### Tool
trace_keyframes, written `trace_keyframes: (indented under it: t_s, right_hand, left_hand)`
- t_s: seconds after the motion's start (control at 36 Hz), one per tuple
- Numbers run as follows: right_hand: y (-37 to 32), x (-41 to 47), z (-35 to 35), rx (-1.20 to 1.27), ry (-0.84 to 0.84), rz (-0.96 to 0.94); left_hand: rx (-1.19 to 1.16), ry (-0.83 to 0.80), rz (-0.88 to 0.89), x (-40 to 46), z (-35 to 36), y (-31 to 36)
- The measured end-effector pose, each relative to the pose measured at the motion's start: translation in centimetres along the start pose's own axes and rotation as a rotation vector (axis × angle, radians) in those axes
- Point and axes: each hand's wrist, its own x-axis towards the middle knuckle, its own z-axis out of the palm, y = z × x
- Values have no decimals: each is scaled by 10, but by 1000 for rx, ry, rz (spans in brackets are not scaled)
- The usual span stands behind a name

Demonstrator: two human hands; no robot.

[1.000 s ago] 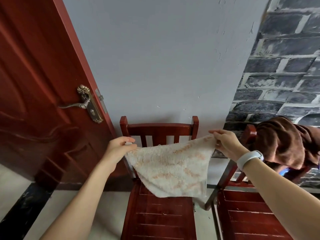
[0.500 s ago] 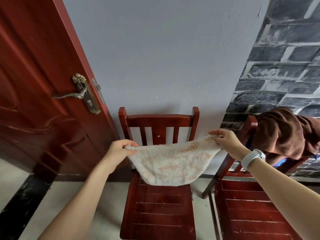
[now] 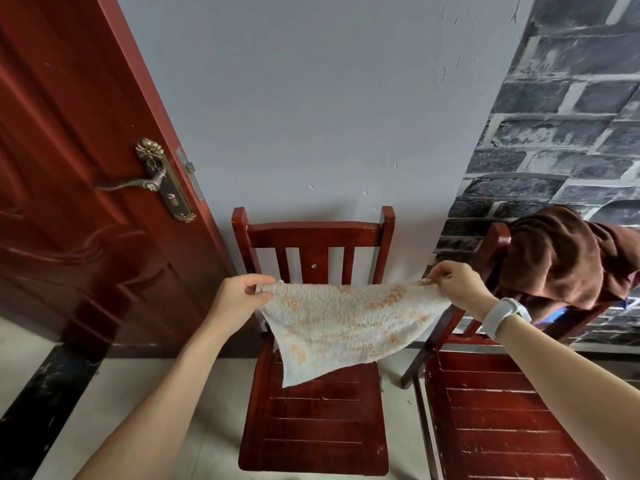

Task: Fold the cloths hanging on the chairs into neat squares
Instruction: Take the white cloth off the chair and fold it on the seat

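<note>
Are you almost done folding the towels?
Not yet. No finished square shows anywhere. The left hand and right hand each pinch a top corner of the white cloth, stretched over the middle chair. The brown cloth still hangs unfolded on the right chair.

Both arms reach forward from the bottom of the view, bare and nearly straight. The left hand [image 3: 239, 299] is held up with its thumb on top and its fingers curled under, pinching one corner of the white cloth [image 3: 343, 327]. The right hand [image 3: 457, 289] is out to the side at about the same height, fingers bent down, pinching the other top corner. The two hands are well apart, and the cloth is stretched between them. A white band [image 3: 504, 317] sits round the right wrist.
</note>
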Motion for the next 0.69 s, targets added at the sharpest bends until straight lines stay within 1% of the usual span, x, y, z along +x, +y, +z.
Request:
trace_keyframes:
  t_s: [0.06,0.17,0.28,0.39,0.56,0.61,0.69]
  right_hand:
    - [1,0,1,31,-20,-19]
    - [1,-2,-2,176,-72,-42]
    - [3,-8,-8,200,-162,-81]
    - [6,-12,-5,54,-255,-140]
    - [26,-17,22,-279,-163,-251]
    - [36,-23,32,-332,-196,-272]
    - [53,-32,47,-357,-302,-254]
  left_hand:
    - [32,38,21,0,2,0]
    - [54,81,13,2,0,-5]
    - [127,84,9,4,-1,-11]
    - [287,122,42,2,3,-11]
    - [461,159,28,-7,15,-39]
    - [494,150,-8,-14,19,-52]
    - [521,108,-18,-25,24,-79]
